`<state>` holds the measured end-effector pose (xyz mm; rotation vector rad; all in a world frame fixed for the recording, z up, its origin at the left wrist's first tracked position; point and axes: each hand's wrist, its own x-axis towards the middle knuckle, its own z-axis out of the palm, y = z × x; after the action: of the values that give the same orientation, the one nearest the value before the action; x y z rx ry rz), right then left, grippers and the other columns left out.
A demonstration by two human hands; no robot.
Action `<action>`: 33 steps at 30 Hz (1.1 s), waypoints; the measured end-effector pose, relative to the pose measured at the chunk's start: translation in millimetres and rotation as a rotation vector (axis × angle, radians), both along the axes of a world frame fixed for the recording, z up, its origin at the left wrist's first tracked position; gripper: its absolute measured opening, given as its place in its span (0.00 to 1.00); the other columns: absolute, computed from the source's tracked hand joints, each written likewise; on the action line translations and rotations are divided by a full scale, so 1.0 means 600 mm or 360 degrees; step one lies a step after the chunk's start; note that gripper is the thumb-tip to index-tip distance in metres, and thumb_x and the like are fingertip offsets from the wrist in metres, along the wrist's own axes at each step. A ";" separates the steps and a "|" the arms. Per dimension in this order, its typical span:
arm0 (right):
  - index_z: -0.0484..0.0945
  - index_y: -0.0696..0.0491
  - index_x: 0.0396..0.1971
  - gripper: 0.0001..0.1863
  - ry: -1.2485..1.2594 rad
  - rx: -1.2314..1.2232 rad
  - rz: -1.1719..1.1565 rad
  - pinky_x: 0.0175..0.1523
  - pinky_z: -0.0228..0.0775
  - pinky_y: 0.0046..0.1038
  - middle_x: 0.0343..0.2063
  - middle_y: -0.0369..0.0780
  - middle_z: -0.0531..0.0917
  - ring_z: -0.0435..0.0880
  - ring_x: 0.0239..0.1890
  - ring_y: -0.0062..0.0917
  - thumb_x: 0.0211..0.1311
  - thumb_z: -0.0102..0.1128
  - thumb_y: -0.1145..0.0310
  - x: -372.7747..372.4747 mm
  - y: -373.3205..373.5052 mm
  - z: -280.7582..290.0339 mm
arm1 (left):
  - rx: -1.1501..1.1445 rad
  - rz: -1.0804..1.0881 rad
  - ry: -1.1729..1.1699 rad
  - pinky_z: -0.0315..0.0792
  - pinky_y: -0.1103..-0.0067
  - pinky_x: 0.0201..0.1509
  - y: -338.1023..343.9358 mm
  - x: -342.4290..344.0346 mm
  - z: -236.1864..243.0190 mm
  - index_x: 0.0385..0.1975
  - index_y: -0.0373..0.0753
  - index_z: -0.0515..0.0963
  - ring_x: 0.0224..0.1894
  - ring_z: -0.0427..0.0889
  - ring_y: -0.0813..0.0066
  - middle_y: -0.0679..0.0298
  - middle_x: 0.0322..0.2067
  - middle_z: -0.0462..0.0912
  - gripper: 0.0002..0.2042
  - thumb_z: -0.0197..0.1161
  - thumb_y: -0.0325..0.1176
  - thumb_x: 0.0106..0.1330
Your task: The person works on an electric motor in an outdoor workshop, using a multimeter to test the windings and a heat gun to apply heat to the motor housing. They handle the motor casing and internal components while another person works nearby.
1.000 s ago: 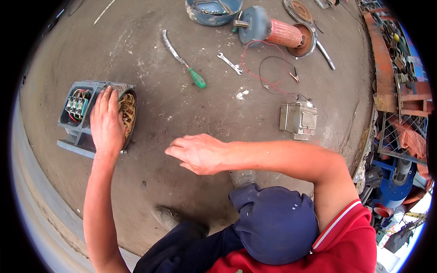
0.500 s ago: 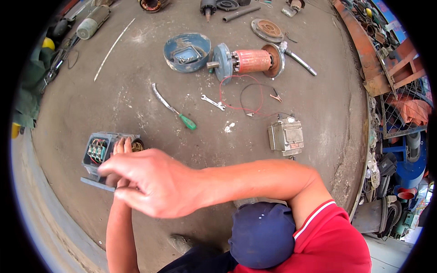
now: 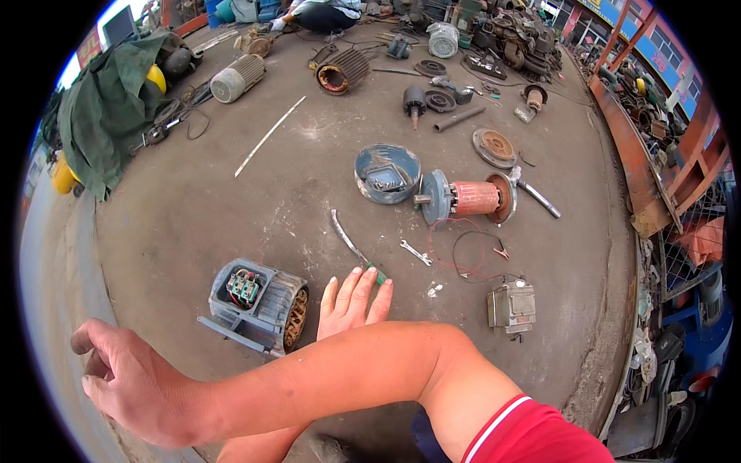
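Note:
My left hand point(image 3: 351, 305) lies spread, its fingertips over the green-handled curved tool point(image 3: 347, 238); whether they touch it, I cannot tell. My right forearm crosses over my left one, so that my right hand point(image 3: 139, 382) is far to the left, fingers loosely curled and apart, nothing visible in them. Between them sits a grey motor housing point(image 3: 270, 301) with an open terminal box and windings showing at its end. A spanner point(image 3: 415, 251), a thin red-and-black lead loop point(image 3: 478, 274) and a small metal box point(image 3: 510, 307) lie to the right.
Beyond are a blue bowl point(image 3: 387, 163) and a red rotor point(image 3: 471, 197). Several motor parts point(image 3: 340, 76) spread across the back, where a person point(image 3: 324, 17) crouches. A green tarp point(image 3: 104, 116) is at left; rusty steel framework point(image 3: 641, 193) lines the right edge.
My left hand has left the motor housing and moved right to the green-handled tool. My right hand has swung leftward past the housing. The view has tilted up, showing more background.

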<state>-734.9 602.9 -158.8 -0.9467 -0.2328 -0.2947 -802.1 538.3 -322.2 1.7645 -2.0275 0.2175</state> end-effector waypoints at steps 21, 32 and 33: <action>0.65 0.63 0.58 0.22 0.0380 0.0177 0.0142 0.43 0.69 0.24 0.32 0.35 0.77 0.73 0.34 0.16 0.69 0.54 0.71 -0.033 -0.056 0.582 | 0.0401 0.0156 0.1675 0.66 0.63 0.66 0.088 -0.162 0.530 0.61 0.34 0.70 0.63 0.71 0.50 0.49 0.59 0.73 0.25 0.63 0.39 0.67; 0.66 0.57 0.64 0.22 0.0538 0.0394 0.0060 0.48 0.72 0.25 0.45 0.41 0.81 0.80 0.44 0.20 0.73 0.55 0.70 -0.085 -0.079 0.766 | 0.0716 -0.0016 0.1964 0.62 0.61 0.70 0.199 -0.108 0.771 0.67 0.33 0.61 0.67 0.65 0.49 0.46 0.64 0.65 0.33 0.64 0.41 0.66; 0.66 0.56 0.64 0.22 0.0545 0.0403 0.0070 0.48 0.72 0.25 0.46 0.41 0.81 0.80 0.45 0.20 0.73 0.55 0.70 -0.084 -0.075 0.775 | 0.0722 -0.0088 0.1978 0.62 0.62 0.71 0.196 -0.117 0.771 0.68 0.33 0.61 0.68 0.64 0.49 0.46 0.66 0.63 0.33 0.63 0.42 0.68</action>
<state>-785.5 558.2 306.2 -0.7260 0.0965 -0.1141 -872.2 656.1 140.5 1.4159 -1.1891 -1.1455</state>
